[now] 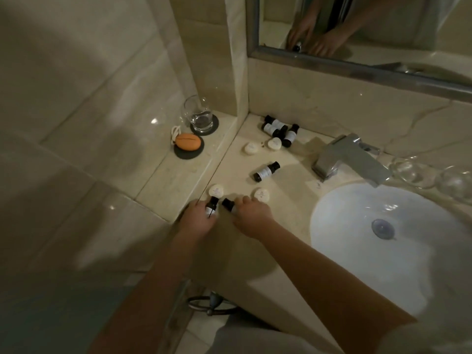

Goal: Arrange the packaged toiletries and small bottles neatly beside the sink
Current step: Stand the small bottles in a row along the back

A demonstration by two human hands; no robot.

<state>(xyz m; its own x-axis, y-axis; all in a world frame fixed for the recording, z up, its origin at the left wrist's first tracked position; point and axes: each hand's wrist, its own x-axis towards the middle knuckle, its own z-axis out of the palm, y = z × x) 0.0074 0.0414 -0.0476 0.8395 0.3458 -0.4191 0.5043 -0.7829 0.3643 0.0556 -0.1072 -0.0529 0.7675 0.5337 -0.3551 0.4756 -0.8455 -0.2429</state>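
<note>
On the marble counter [288, 200] left of the sink [357, 251], my left hand [196, 219] grips a small dark bottle [212, 206] with a white label. My right hand [251, 218] holds a second small bottle [228, 204] by its body. Two round white packaged soaps [216, 191] [261, 193] lie just beyond my hands. Another bottle [266, 171] lies on its side mid-counter. At the back corner three bottles [278, 130] lie in a loose heap, with two more round white packets [250, 148] [274, 143] in front of them.
A chrome tap [350, 159] overhangs the sink. On the raised ledge at left stand a drinking glass [198, 116] on a dark coaster and an orange soap [188, 142] on a dark dish. Upturned glasses [431, 175] sit right of the tap. A mirror [357, 29] is above.
</note>
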